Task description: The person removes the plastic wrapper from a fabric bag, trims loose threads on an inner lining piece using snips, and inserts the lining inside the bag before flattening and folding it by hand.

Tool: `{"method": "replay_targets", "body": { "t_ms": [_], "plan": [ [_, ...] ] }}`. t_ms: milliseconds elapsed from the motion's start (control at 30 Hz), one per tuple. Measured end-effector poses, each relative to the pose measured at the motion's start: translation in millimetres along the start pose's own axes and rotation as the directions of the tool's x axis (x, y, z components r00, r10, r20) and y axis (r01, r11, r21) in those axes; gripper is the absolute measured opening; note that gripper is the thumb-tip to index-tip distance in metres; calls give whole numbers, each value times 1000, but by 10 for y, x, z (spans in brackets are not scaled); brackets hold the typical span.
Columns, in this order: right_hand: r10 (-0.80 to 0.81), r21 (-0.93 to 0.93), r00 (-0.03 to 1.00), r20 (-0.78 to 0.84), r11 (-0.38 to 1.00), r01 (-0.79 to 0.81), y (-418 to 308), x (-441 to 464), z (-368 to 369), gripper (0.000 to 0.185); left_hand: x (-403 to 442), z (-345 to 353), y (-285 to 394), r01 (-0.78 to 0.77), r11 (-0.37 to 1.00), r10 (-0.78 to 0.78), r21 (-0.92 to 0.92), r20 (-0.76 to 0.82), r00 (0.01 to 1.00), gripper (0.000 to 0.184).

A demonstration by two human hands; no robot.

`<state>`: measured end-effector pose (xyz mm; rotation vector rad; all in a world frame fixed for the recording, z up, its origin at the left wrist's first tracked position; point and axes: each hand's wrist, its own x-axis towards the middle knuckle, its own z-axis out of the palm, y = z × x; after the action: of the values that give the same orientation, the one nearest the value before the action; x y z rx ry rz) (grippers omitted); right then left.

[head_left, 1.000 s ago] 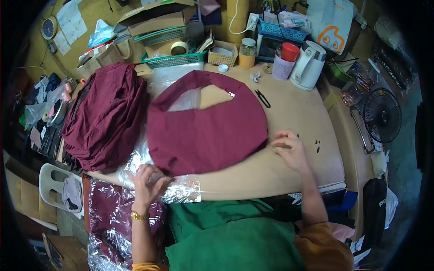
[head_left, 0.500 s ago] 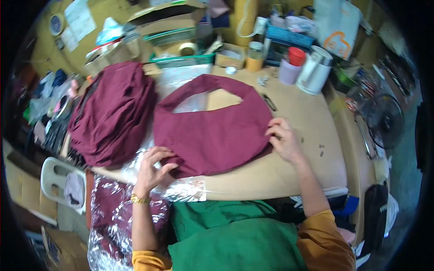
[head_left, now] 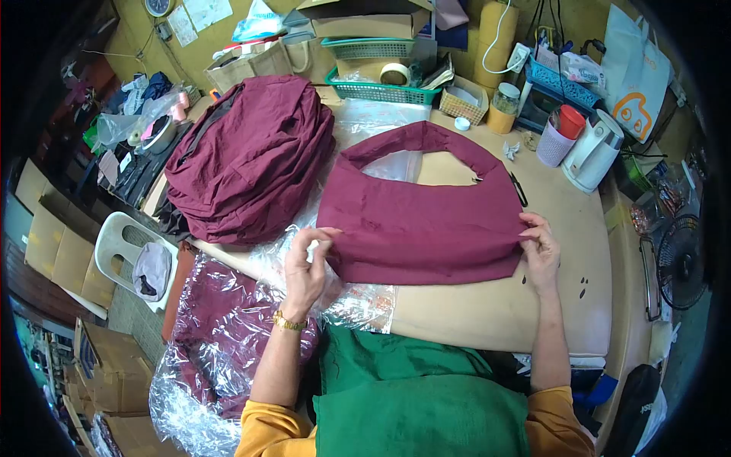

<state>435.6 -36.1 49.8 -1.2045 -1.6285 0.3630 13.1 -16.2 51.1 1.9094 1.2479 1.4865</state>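
A maroon cloth shoulder bag [head_left: 434, 221] lies flat on the table, its wide strap looped toward the back and its lower edge nearly straight. At the bag's left side, my left hand [head_left: 308, 263] is closed, thumb and fingers pinching the cloth. Opposite it, my right hand [head_left: 541, 247] pinches the right side of the bag in the same way. Clear plastic sheeting [head_left: 358, 305] shows under the bag's left part and near my left wrist.
A pile of maroon bags [head_left: 247, 160] sits at the left of the brown table [head_left: 472, 320]. Below it hangs plastic-wrapped maroon cloth [head_left: 228, 343]. Along the back stand a green basket [head_left: 381, 93], a lilac cup [head_left: 554, 146] and a white kettle [head_left: 594, 152]. A fan [head_left: 680, 263] is at right.
The bag's lower edge has gone from rounded to nearly straight, with its sides pulled flatter between my hands. The whole view has shifted, so the table appears farther right.
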Motion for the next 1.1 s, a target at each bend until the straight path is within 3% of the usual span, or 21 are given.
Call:
{"method": "replay_targets", "body": {
  "t_ms": [67,100,167,233,300,367,433,633,700,767,833,967,1033,1100],
  "plan": [
    [60,328,995,-83,944,-30,140,-10,58,3,-76,131,-64,17,981,-57,-192,-204,977,4],
    [61,325,994,-86,945,-30,160,-23,78,3,-68,205,-10,26,945,-121,-327,-272,955,5],
    [202,384,977,-72,909,-160,186,-61,96,11,-42,188,131,72,953,-139,-293,-215,967,7],
    [185,335,980,-77,930,-150,272,-87,69,18,-19,158,162,116,959,-160,-259,-156,975,10],
    [208,225,971,-121,958,-177,292,-108,89,18,-19,11,34,82,994,-97,78,209,973,15],
    [196,165,966,-167,972,-168,262,-98,160,19,-46,53,34,109,993,-114,34,188,976,16],
    [155,156,958,-242,980,-120,225,-92,223,19,-53,95,80,275,955,-259,-110,143,955,13],
    [180,79,946,-271,983,-165,201,-110,205,17,35,111,266,369,867,-344,-334,133,929,18],
    [131,54,953,-274,991,-121,217,-118,218,17,47,38,228,344,937,-327,-55,203,923,11],
    [144,109,950,-276,987,-118,215,-126,223,17,27,59,158,307,950,-297,-59,131,946,8],
    [126,-89,956,-265,984,-154,97,-122,243,15,37,71,159,158,985,-154,72,-60,986,11],
    [237,-85,948,-210,962,-259,41,-126,252,14,60,128,135,196,970,-182,146,-104,978,19],
    [266,-87,957,-119,957,-277,227,-170,223,14,33,177,28,130,974,-114,186,-98,989,20],
    [263,-75,961,-87,960,-269,357,-181,201,12,-38,224,-136,118,992,-110,43,-165,980,18]
  ]
}}
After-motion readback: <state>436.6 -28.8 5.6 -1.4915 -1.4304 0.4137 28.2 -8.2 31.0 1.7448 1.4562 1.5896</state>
